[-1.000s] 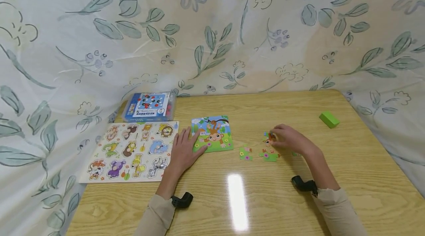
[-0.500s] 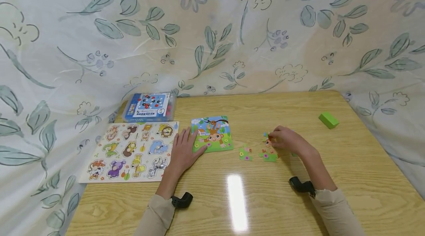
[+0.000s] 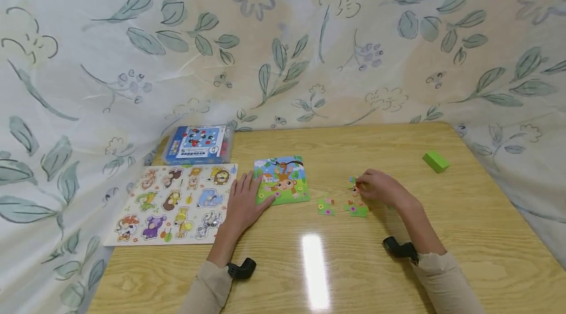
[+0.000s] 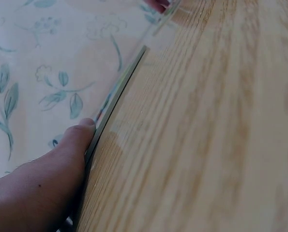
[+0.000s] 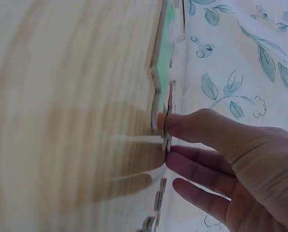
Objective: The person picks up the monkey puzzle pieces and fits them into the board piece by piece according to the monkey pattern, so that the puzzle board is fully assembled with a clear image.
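My left hand [image 3: 242, 204] lies with fingers spread along the left edge of a square monkey picture board [image 3: 287, 187]. In the left wrist view its thumb rests at the edge of the thin board [image 4: 119, 92]. My right hand [image 3: 381, 188] pinches a small jigsaw piece [image 5: 169, 104] between thumb and fingertips, low over the table. Part of a monkey face shows on a piece [image 3: 353, 189] beside its fingertips. Just below is a green piece with a purple flower [image 3: 356, 211]. Another green corner piece [image 3: 326, 207] lies to its left. The hand covers some pieces.
A white animal puzzle board [image 3: 170, 206] lies left of my left hand. Behind it sits a clear box with a blue label [image 3: 199, 144]. A green block [image 3: 436, 161] is at the back right of the wooden table [image 3: 353, 274]. Floral cloth [image 3: 283, 58] hangs behind.
My right hand has shifted slightly left among the jigsaw pieces, still pinching at the same spot. The left hand stays on the monkey board. The head view has tilted a little.
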`<state>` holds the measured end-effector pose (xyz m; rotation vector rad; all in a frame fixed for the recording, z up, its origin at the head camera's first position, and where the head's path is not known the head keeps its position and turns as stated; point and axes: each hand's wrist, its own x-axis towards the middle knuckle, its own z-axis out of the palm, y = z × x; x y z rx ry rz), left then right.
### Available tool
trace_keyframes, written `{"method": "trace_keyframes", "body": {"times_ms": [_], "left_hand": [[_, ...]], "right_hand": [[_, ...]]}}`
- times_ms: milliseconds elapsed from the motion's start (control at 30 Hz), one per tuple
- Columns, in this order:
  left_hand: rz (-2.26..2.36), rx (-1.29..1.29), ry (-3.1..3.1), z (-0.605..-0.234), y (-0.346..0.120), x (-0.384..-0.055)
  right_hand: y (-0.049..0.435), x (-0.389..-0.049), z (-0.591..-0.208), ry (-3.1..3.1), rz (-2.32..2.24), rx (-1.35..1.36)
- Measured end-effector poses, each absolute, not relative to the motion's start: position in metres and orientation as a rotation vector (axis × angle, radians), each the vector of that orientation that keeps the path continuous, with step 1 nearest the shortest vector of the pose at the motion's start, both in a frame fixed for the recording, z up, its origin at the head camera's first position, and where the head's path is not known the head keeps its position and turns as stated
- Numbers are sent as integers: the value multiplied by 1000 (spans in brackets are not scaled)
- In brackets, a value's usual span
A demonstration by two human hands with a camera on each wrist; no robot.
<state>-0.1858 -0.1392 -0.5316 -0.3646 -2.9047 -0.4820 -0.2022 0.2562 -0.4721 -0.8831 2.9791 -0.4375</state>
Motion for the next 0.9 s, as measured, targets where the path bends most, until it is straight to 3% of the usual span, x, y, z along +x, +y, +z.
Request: {"method": "trace_keyframes", "body": {"times_ms": [900], "left_hand": [[-490,-363,-2884,-531,-139,-185]], "right_hand": [[262,-206,-474,2981,-496,-799]]}}
